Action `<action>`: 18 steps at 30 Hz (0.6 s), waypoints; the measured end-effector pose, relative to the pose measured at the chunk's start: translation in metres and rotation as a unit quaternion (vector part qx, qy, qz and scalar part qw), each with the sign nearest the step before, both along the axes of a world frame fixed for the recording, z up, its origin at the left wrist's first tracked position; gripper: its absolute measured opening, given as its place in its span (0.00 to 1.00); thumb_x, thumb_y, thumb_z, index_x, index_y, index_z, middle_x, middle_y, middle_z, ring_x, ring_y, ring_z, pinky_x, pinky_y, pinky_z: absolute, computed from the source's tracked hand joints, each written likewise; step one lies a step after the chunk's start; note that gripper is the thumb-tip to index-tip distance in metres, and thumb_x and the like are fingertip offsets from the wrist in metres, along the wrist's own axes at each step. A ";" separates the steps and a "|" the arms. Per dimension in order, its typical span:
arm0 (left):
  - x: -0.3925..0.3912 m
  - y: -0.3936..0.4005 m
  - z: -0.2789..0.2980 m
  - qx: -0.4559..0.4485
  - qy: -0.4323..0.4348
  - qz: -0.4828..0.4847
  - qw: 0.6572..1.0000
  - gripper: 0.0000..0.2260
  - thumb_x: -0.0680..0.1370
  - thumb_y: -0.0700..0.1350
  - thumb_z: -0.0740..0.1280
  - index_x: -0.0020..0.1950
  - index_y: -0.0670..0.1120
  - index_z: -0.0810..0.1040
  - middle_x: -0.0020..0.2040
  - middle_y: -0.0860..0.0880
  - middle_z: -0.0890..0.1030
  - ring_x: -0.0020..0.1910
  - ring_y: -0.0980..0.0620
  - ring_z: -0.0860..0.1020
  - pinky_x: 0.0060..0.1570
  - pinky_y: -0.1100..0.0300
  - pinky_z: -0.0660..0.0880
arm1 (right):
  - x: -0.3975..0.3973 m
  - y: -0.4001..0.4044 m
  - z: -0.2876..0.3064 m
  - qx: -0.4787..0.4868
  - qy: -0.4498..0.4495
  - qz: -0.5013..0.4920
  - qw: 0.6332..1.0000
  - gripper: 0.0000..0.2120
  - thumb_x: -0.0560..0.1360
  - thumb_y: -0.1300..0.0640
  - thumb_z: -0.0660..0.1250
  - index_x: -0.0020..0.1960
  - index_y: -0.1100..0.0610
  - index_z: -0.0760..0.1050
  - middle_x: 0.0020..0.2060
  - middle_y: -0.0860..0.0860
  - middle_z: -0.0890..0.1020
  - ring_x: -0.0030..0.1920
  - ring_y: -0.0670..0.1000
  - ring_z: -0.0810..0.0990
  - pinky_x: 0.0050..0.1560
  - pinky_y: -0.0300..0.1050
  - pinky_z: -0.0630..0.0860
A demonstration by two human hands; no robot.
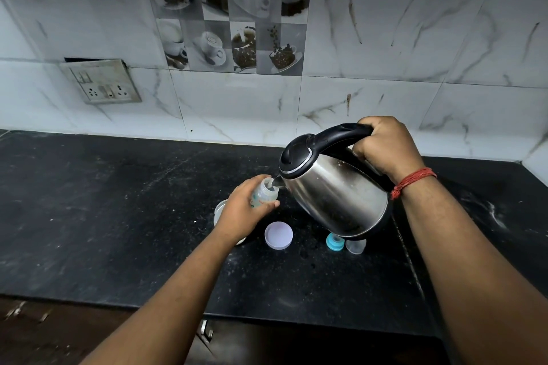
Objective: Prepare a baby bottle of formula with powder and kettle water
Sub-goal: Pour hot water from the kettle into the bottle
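Taking the kettle (335,195) as landmark: left of it the black desk (103,216) lies bare all the way to the wall, open for a hand. Directly under its raised base stand a blue teat ring (335,241) and a clear cap (355,246), crowding that gap. Left and below, a lilac lid (278,235) lies flat. At its spout the bottle (264,192) and a jar (221,210) block passage. Right of it the desk is open.

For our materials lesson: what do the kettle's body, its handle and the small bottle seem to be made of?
Shiny silver kettle body: probably polished stainless steel, since it mirrors its surroundings. Black curved kettle handle: likely moulded plastic with a dull sheen. Small translucent baby bottle in the left hand: probably clear plastic, though glass cannot be excluded.
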State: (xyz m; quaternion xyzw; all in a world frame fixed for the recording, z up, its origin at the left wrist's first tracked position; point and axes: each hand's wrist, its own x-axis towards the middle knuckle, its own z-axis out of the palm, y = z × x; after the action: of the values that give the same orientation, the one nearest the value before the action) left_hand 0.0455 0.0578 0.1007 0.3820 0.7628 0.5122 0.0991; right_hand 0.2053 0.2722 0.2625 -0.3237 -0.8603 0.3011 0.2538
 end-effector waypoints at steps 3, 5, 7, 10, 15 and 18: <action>0.000 0.000 0.000 0.001 0.004 0.001 1.000 0.22 0.74 0.46 0.78 0.66 0.54 0.78 0.61 0.56 0.82 0.61 0.57 0.79 0.64 0.54 0.75 | 0.000 0.000 0.000 0.000 -0.004 0.001 1.000 0.11 0.59 0.67 0.68 0.30 0.52 0.74 0.18 0.44 0.70 0.26 0.54 0.70 0.33 0.43 0.67; 0.001 -0.001 0.000 0.001 0.005 0.000 1.000 0.21 0.74 0.45 0.78 0.65 0.56 0.78 0.60 0.56 0.82 0.60 0.58 0.79 0.64 0.55 0.75 | 0.000 -0.001 0.000 -0.002 -0.008 0.002 1.000 0.10 0.59 0.67 0.68 0.30 0.53 0.74 0.17 0.44 0.70 0.26 0.54 0.70 0.33 0.44 0.67; 0.002 -0.001 0.001 0.000 0.004 0.000 1.000 0.22 0.74 0.45 0.78 0.65 0.56 0.78 0.61 0.56 0.82 0.60 0.58 0.79 0.63 0.57 0.75 | 0.000 -0.001 0.001 -0.001 -0.011 0.003 1.000 0.09 0.60 0.67 0.68 0.31 0.54 0.73 0.18 0.44 0.71 0.27 0.54 0.70 0.33 0.43 0.67; 0.003 -0.001 0.002 -0.007 0.002 0.003 1.000 0.22 0.74 0.45 0.78 0.66 0.55 0.78 0.61 0.56 0.81 0.60 0.58 0.78 0.59 0.66 0.72 | 0.001 -0.001 0.001 0.003 -0.015 0.005 1.000 0.09 0.60 0.67 0.68 0.31 0.54 0.73 0.18 0.44 0.71 0.27 0.53 0.70 0.33 0.43 0.66; 0.004 0.001 0.001 -0.010 0.004 -0.004 1.000 0.22 0.74 0.46 0.78 0.66 0.54 0.78 0.61 0.56 0.81 0.61 0.58 0.78 0.61 0.62 0.73 | 0.001 0.000 0.003 -0.001 -0.019 0.004 1.000 0.09 0.60 0.67 0.68 0.31 0.54 0.74 0.17 0.44 0.71 0.27 0.53 0.71 0.34 0.44 0.68; 0.002 0.003 0.000 -0.011 0.004 -0.003 1.000 0.22 0.74 0.46 0.78 0.66 0.54 0.78 0.61 0.56 0.81 0.61 0.57 0.78 0.62 0.60 0.73 | 0.000 0.002 0.004 -0.001 -0.021 0.005 1.000 0.09 0.60 0.67 0.68 0.31 0.54 0.74 0.18 0.44 0.72 0.26 0.53 0.71 0.34 0.44 0.68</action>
State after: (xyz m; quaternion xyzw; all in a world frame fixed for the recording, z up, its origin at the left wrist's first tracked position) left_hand 0.0478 0.0610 0.1005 0.3850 0.7679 0.5018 0.1016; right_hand 0.2052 0.2741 0.2665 -0.3264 -0.8665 0.2965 0.2340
